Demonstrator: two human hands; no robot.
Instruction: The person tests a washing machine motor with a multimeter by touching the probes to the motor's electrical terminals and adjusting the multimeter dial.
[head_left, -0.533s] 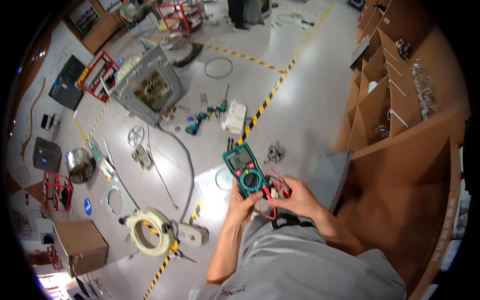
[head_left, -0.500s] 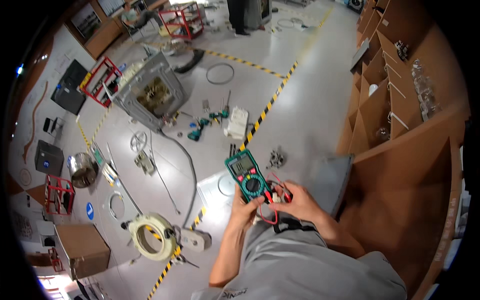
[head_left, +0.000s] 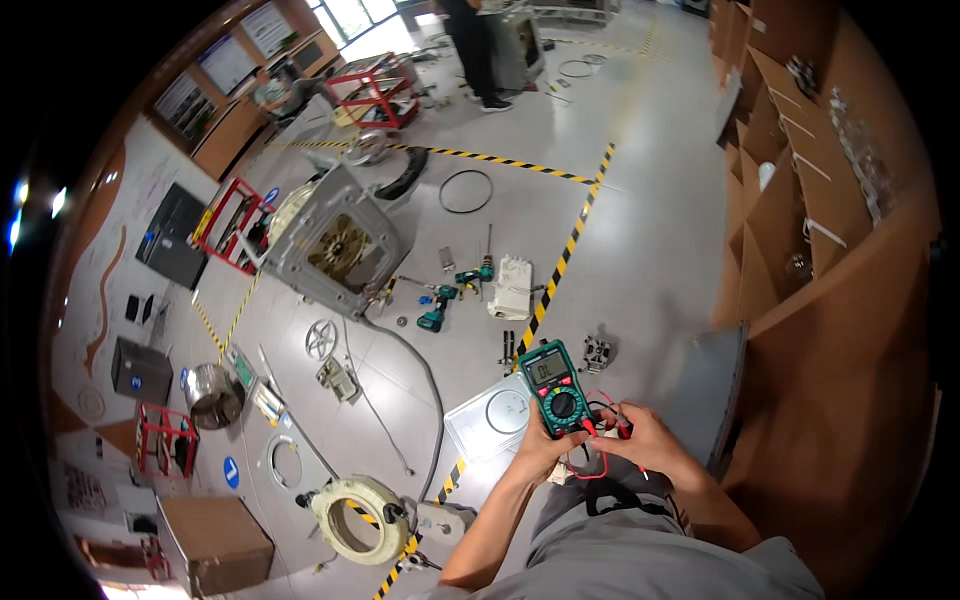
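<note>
A green multimeter with a dial and screen is upright in my left hand, whose fingers wrap round its lower body. Beside it on the right, my right hand is closed on the red and black test probes; their red lead loops down under the meter. Whatever else sits behind the fingers is hidden. Just beyond the meter lie a small metal part and a pale flat panel with a dark ring on it.
A cardboard shelf unit lines the right side. An open grey appliance housing, cordless drills, a cream ring, a hose and a cardboard box occupy the floor. A standing person and a seated person are farther back.
The view has shifted, so floor objects sit lower and further right in the picture. Both hands still hold the meter and probes, now slightly further right and lower in the picture.
</note>
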